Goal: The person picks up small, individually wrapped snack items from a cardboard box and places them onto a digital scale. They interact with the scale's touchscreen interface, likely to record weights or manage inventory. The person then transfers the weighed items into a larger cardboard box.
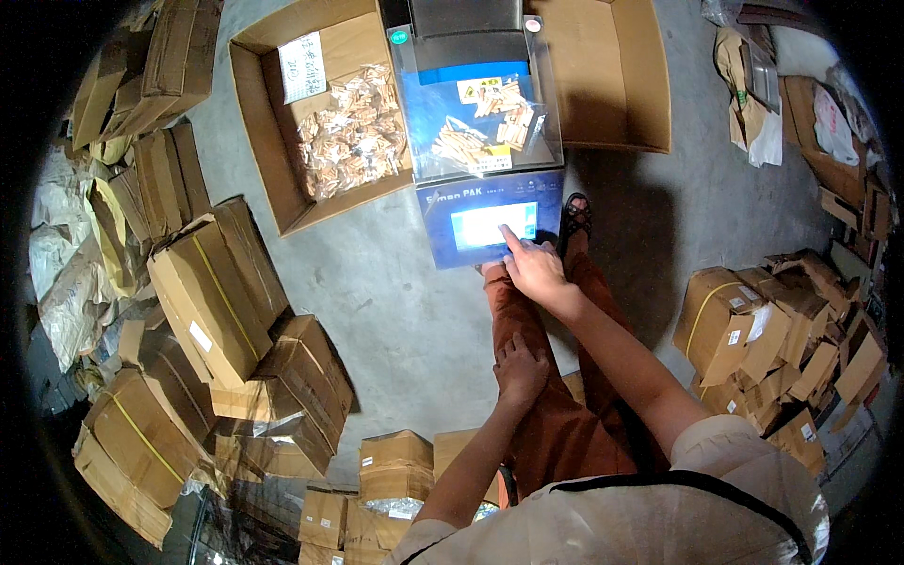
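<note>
My right hand (539,271) reaches to the lit touchscreen (480,227) on the front of a blue machine (438,198). Its index finger is stretched out onto the screen, the other fingers partly curled, and it holds nothing. On my rust-coloured trouser leg (513,325) my left hand (521,369) lies flat with fingers spread. Under the machine's clear cover (537,104) are small pale wooden-looking pieces (461,141) in loose groups. An open cardboard box (273,179) left of the machine holds many small clear bags of similar pieces (348,137).
Another open cardboard box (612,85) stands right of the machine. Stacked cartons (221,292) with yellow straps line the left side, beside plastic sheeting (71,273). More cartons (720,320) and torn cardboard pile up at right. Several small boxes (395,466) sit near my left arm, on a grey floor (377,301).
</note>
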`<state>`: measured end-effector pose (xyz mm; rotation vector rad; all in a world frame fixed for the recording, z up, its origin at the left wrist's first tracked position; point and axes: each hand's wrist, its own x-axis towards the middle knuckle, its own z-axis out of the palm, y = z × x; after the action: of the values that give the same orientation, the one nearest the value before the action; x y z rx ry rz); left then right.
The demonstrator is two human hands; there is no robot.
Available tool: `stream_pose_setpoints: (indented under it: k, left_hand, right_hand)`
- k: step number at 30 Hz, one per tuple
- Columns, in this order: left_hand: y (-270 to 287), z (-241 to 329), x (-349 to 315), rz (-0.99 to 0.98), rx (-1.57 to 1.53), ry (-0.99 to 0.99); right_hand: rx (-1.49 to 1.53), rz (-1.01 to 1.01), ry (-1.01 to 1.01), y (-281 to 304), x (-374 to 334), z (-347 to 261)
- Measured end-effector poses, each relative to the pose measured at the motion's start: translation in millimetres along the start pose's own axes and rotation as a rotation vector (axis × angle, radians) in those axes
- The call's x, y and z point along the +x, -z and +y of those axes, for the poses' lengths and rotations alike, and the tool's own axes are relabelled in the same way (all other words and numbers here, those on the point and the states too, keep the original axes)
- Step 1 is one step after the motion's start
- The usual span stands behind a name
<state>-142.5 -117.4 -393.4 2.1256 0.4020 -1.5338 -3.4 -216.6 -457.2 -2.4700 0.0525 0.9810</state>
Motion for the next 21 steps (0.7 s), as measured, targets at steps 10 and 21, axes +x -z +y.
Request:
stream_pose_setpoints:
  k: [10, 21]
  left_hand:
    - [-3, 0, -2, 0.113, 0.06, -0.026]
    - [9, 2, -4, 0.023, -0.012, -0.028]
  right_hand:
    - [0.023, -0.073, 0.03, -5, -4, -5]
    - [0.008, -0.051, 0.095, -21, -4, -5]
